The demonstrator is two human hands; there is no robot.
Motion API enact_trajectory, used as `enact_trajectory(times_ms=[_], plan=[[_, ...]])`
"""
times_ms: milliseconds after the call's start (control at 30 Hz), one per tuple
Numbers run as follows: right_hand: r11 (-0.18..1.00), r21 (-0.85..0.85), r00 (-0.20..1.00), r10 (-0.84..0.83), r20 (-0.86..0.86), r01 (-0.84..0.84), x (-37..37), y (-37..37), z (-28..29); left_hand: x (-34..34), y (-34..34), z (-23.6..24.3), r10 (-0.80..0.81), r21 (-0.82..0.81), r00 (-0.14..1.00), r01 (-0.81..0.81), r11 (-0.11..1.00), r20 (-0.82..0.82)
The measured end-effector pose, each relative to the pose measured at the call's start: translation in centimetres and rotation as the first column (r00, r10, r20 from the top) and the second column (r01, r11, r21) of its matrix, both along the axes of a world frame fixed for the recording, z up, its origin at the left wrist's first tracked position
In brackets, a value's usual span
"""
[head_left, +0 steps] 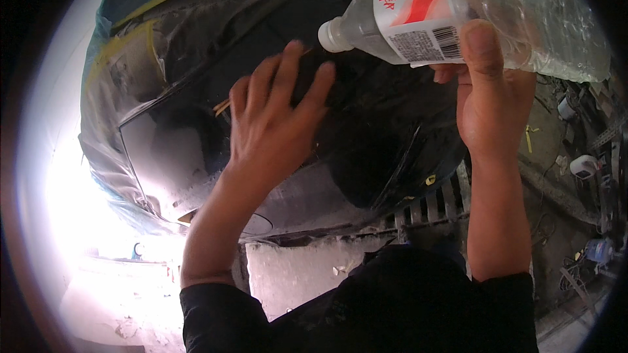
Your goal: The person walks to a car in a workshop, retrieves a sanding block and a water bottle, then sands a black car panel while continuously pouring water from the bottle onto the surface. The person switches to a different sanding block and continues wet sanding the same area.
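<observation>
A large clear plastic bottle point(530, 19) with a white and red label lies almost level in my right hand point(487, 85), its thumb pressed along the side. The bottle's white cap point(334, 34) points left, toward my left hand point(278, 108). That hand's fingers are spread, slightly blurred and apart from the cap. Beneath both hands is a glossy dark car body panel point(301, 199). A thin tan strip point(222, 106) shows at the left hand's outer edge; whether the hand touches it, I cannot tell.
Clear plastic sheeting point(108, 124) with yellow tape point(154, 46) covers the car around the panel. A slatted grate point(438, 202) lies below it. At the right, a white jug point(584, 167) and a blue container point(598, 250) stand among clutter. Bright light glares at the left.
</observation>
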State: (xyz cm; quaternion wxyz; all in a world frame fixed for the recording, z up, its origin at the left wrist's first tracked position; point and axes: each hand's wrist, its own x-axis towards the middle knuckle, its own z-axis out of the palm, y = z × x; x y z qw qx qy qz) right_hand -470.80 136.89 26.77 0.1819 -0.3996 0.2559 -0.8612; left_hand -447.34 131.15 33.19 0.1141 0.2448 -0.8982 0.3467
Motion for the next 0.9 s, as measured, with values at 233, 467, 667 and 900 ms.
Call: enact_trajectory(times_ms=[233,467,667,900], plan=[[0.996,0.064,0.998,-0.064,-0.016,0.065,0.0,0.0,-0.5,1.9,0.5,0.0,0.006,-0.009,1.0,-0.006,1.0,0.018],[0.988,0.087,0.991,-0.12,-0.062,0.125,1.2,1.1,2.0,1.3,0.5,0.0,0.031,0.015,0.999,-0.032,0.999,0.023],[0.978,0.134,0.987,-0.161,-0.011,0.161,1.6,1.1,1.7,0.8,0.1,0.1,-0.005,0.004,1.0,0.005,1.0,0.008],[1.0,0.015,0.999,0.018,0.043,-0.019,0.9,0.5,0.4,1.7,0.5,0.0,0.039,0.007,0.999,-0.04,0.999,0.035]])
